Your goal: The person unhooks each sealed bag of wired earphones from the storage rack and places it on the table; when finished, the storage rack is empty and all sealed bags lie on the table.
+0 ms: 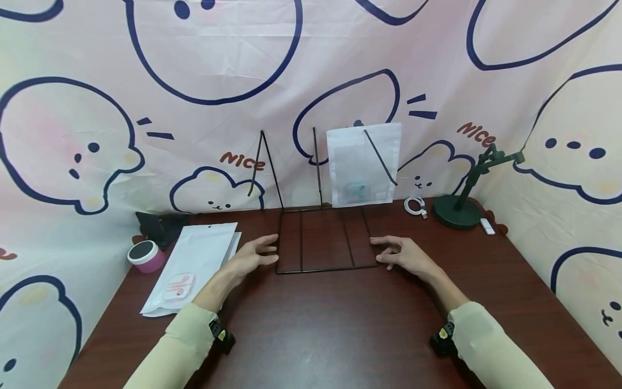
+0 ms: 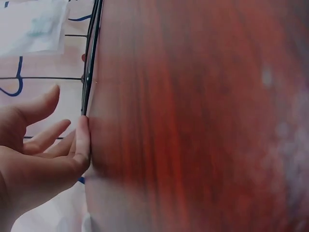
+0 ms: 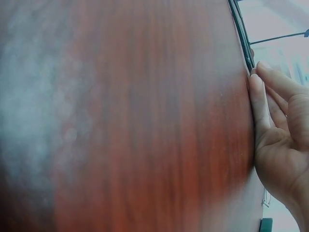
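A black wire rack (image 1: pixel 316 269) lies on the brown table, its thin prongs rising at the back. My left hand (image 1: pixel 255 254) is at the rack's left side, fingers fairly straight and fingertips at the wire. On the opposite side, my right hand (image 1: pixel 400 254) reaches the right wire with extended fingers. In the left wrist view, the left hand (image 2: pixel 43 150) has its thumb raised apart from the fingers, and one finger meets the rack's end. The right wrist view has the right hand's (image 3: pixel 285 130) fingertips at the rack corner. A white pouch (image 1: pixel 362 162) stands upright at the rack's back right, behind a prong.
More white pouches (image 1: pixel 204 254) lie at the left, with a clear case (image 1: pixel 178 286) on top. Beyond them are a pink jar (image 1: pixel 146 256) and a black object (image 1: pixel 162 227). At the back right sit a white cable (image 1: pixel 414 205), a green stand (image 1: pixel 457 212) and a small white stick (image 1: pixel 487 226).
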Demonstrator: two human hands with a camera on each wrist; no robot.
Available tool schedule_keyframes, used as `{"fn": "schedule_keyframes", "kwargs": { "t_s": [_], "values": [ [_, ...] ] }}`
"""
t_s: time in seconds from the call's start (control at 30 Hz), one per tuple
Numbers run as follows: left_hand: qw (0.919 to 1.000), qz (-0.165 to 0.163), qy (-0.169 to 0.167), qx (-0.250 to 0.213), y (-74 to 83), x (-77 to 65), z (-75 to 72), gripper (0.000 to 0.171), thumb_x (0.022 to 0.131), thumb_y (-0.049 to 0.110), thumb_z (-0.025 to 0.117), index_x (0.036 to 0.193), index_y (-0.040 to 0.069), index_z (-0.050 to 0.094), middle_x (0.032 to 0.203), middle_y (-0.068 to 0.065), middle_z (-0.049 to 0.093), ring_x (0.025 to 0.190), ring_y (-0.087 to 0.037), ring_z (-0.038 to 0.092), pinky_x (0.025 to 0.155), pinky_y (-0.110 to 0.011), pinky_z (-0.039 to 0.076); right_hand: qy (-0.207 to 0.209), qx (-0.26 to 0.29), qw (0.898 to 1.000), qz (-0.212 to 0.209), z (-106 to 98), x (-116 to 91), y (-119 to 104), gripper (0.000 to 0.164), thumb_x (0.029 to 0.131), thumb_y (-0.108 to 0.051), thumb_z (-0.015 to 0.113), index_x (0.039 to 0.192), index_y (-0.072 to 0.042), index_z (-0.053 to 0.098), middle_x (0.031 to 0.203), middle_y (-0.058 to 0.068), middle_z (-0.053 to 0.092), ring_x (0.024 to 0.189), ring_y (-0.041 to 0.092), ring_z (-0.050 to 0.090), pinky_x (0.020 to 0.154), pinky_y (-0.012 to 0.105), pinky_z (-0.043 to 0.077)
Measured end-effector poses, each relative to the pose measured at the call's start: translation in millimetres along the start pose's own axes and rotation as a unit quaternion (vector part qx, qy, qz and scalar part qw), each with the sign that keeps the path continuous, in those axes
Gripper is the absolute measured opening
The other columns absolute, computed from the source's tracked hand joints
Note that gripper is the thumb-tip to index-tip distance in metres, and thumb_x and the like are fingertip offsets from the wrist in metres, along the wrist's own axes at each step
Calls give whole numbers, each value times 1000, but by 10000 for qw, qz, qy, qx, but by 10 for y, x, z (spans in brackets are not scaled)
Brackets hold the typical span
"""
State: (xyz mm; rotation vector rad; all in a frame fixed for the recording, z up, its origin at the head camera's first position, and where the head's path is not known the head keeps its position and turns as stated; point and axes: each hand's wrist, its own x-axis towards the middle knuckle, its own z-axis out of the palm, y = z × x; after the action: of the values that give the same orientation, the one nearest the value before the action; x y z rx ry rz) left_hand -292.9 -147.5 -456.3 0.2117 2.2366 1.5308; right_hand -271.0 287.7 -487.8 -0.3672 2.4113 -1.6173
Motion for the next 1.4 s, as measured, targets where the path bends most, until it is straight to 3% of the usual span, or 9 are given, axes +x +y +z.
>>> {"fn": "schedule_keyframes", "kwargs": {
  "t_s": [0.13, 0.3, 0.4, 0.67, 0.83, 1.03, 1.17, 1.3, 1.4],
  "values": [
    [9998, -46, -118, 170, -21, 27, -4, 73, 89, 13, 70, 152, 17, 33, 146, -16, 44, 138, -35, 34, 112, -61, 23, 28, -53, 10000, -21, -11, -15, -17, 50, 88, -18, 73, 135, -14, 58, 139, 1, 56, 95, 24, 66, 67, 42, 58],
    [9985, 32, -161, 525, -49, 50, 13, 79, 85, 11, 74, 153, 19, 33, 143, -17, 45, 121, -33, 52, 103, -52, 40, -13, -120, 9999, -17, -17, -24, -4, 51, 88, -20, 73, 136, -15, 57, 140, 2, 55, 94, 24, 66, 67, 41, 58],
    [9975, 110, -166, 677, -58, 54, 24, 81, 85, 10, 75, 153, 20, 32, 143, -17, 45, 112, -32, 57, 97, -47, 45, -7, -142, 9999, -40, -18, -31, 3, 51, 89, -20, 73, 137, -15, 57, 139, 2, 55, 93, 24, 66, 67, 41, 58],
    [9957, 227, -173, 877, -44, 54, 33, 85, 84, 12, 77, 154, 20, 29, 148, -14, 39, 119, -34, 49, 96, -45, 45, -6, -141, 9998, -117, -19, -41, -5, 51, 89, -23, 72, 137, -15, 56, 139, 3, 55, 93, 25, 66, 68, 40, 58],
    [9952, 303, -195, 914, -64, 80, 29, 86, 83, 11, 77, 154, 18, 29, 150, -13, 35, 121, -32, 47, 97, -44, 44, 23, -32, 9999, -115, -23, -59, -28, 50, 91, -22, 70, 138, -13, 55, 130, 13, 60, 83, 29, 66, 69, 40, 57],
    [9955, 237, -178, 905, -91, 67, 31, 84, 84, 11, 76, 154, 19, 29, 146, -14, 41, 115, -31, 50, 94, -42, 45, -73, 492, 9985, -245, -50, -54, -68, 49, 96, -19, 64, 141, -6, 49, 135, 19, 56, 95, 31, 65, 70, 44, 58],
    [9953, 250, -185, 920, -107, 37, 17, 83, 85, 11, 75, 154, 20, 29, 147, -14, 40, 115, -31, 50, 94, -42, 46, 116, 826, 9962, -242, -149, 14, -216, 50, 96, -20, 63, 142, -9, 47, 140, 16, 53, 103, 33, 63, 73, 45, 58],
    [9951, 291, -210, 924, -106, 25, 3, 82, 86, 11, 75, 154, 20, 29, 148, -14, 38, 117, -32, 49, 95, -44, 45, 494, 1067, 9929, -188, -356, 62, -616, 57, 93, -25, 67, 144, -14, 46, 141, 13, 52, 111, 35, 60, 84, 47, 55],
    [9946, 300, -224, 964, -88, 28, 3, 83, 86, 10, 75, 154, 19, 29, 149, -13, 37, 120, -32, 49, 96, -44, 45, 836, 1259, 9878, -382, -544, 109, -905, 60, 93, -20, 67, 147, -10, 42, 143, 17, 49, 111, 30, 61, 86, 41, 55]
  ]
}}
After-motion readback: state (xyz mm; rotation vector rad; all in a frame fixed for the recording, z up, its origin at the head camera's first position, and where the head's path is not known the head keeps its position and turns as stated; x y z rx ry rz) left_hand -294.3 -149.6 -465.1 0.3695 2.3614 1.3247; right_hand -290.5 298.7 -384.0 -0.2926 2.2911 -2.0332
